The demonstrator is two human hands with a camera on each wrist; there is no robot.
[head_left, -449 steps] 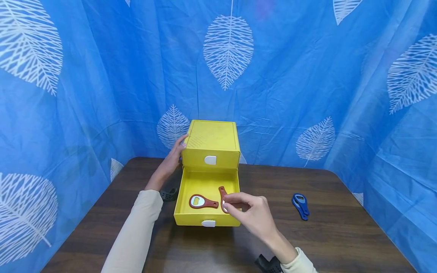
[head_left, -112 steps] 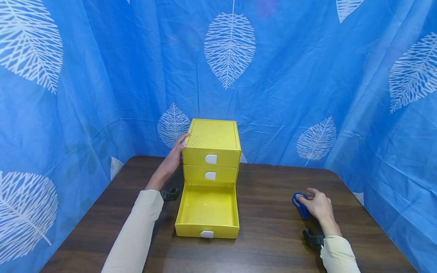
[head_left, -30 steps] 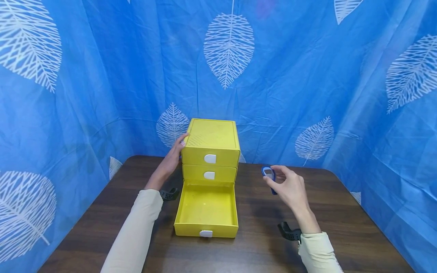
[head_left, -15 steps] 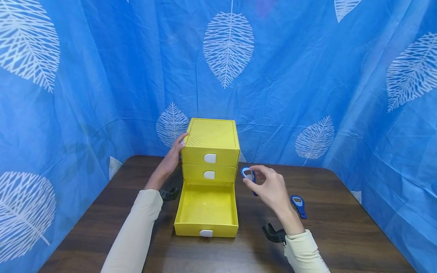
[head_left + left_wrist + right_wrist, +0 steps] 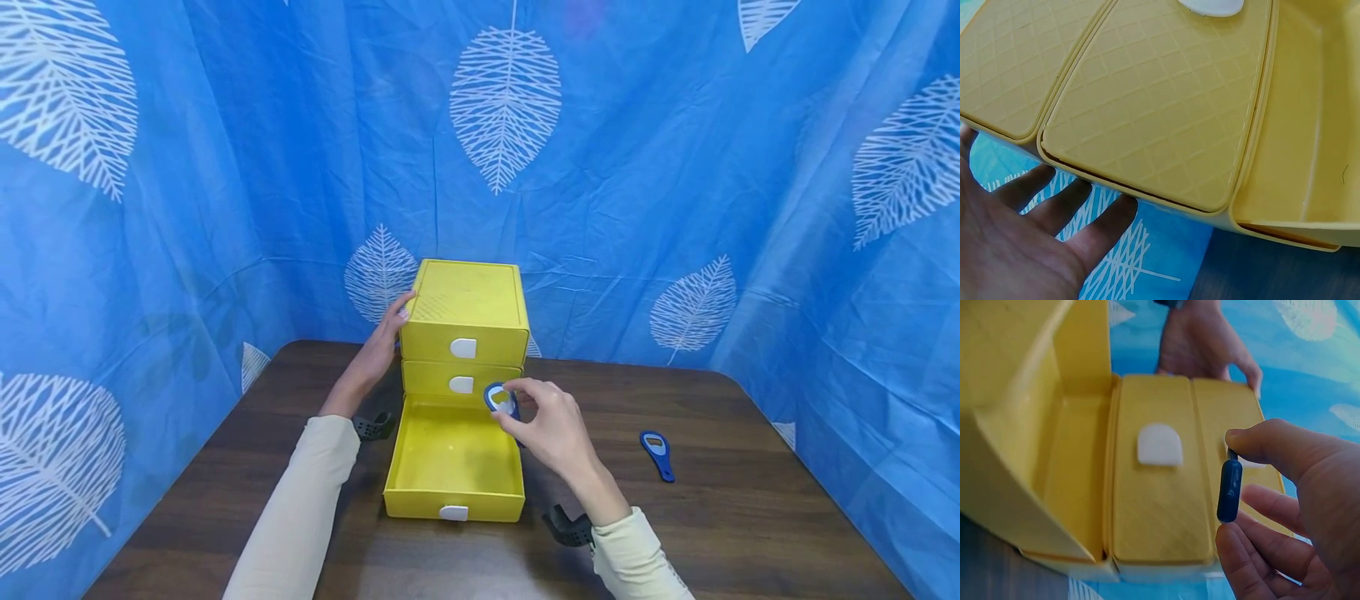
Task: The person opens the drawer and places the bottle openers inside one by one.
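A yellow three-drawer unit [image 5: 472,296] with white tabs stands on the table. Its bottom drawer [image 5: 450,462] is pulled out, bare inside; the two upper drawers are closed. My left hand [image 5: 373,354] rests against the unit's left side, and in the left wrist view its fingers [image 5: 1107,231] reach out along that side. Between thumb and fingers, my right hand [image 5: 553,429] pinches a blue bottle opener [image 5: 487,400], raised above the right part of the pulled-out drawer. The right wrist view shows this opener [image 5: 1230,490] edge-on.
Another blue bottle opener [image 5: 657,456] lies on the dark wooden table [image 5: 735,500] at the right. A blue curtain [image 5: 622,167] with white leaf prints hangs behind and at both sides.
Earlier the middle drawer, holding red bottle openers, was open; it is now closed and the bottom one out. My right hand has picked up one blue opener and carried it left. The left hand stayed.
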